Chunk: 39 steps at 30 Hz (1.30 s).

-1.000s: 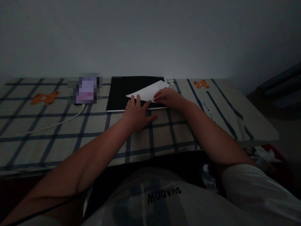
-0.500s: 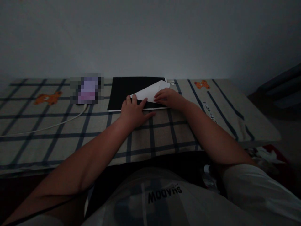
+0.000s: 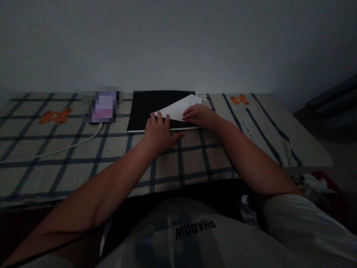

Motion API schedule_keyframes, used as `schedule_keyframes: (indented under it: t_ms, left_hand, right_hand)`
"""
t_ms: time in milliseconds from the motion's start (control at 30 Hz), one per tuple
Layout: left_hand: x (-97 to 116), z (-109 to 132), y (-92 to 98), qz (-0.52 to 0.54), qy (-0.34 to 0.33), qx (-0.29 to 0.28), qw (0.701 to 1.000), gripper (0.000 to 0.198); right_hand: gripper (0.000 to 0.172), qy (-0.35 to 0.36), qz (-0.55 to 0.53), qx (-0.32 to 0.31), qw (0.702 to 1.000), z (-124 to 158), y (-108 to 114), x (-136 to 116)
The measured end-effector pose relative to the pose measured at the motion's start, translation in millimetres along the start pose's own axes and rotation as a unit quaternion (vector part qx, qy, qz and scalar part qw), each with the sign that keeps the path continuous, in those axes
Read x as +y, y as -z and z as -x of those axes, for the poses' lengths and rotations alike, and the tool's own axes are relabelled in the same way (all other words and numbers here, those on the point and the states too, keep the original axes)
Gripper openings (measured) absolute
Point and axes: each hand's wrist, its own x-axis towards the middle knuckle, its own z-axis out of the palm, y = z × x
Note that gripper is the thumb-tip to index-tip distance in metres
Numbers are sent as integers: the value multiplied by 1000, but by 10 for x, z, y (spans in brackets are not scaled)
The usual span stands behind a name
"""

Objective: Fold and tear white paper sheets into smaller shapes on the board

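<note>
- Your left hand lies flat, fingers spread, their tips pressing the left point of the white folded paper.
- Your right hand rests palm-down, uncurled, on the paper's right end.
- That paper lies across the near right corner of the black board, between your hands.
- Left of the board sits a blurred device; a white cable trails from it over the checked cloth.
</note>
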Motion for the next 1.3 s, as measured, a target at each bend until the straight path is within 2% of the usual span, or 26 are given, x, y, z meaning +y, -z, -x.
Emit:
schedule_keyframes:
  t_ms: [533,667,833,1000,1133,1300]
  left_hand:
    - [-13,4,61,-22,-1,10,1000,101]
    - [-39,-6,78,-25,-6,25,999,98]
    - [-54,-10,72,-30,-10,26,999,97]
    - [-42,5,68,-22,-6,23,999,96]
    - [-40,11,70,-20,-7,23,999,96]
    - [-39,13,69,-19,-5,22,1000,97]
  right_hand:
    - [25,31,5,48,998,57,-74,-27]
    - [27,21,58,61,996,53,-81,-115]
    - [33,-11,146,44,988,58,-93,-240]
    - [38,-23,140,16,990,49,-144,-150]
    - [40,-16,110,18,994,37,-179,-46]
    - [40,-25,110,17,993,33,-188,-41]
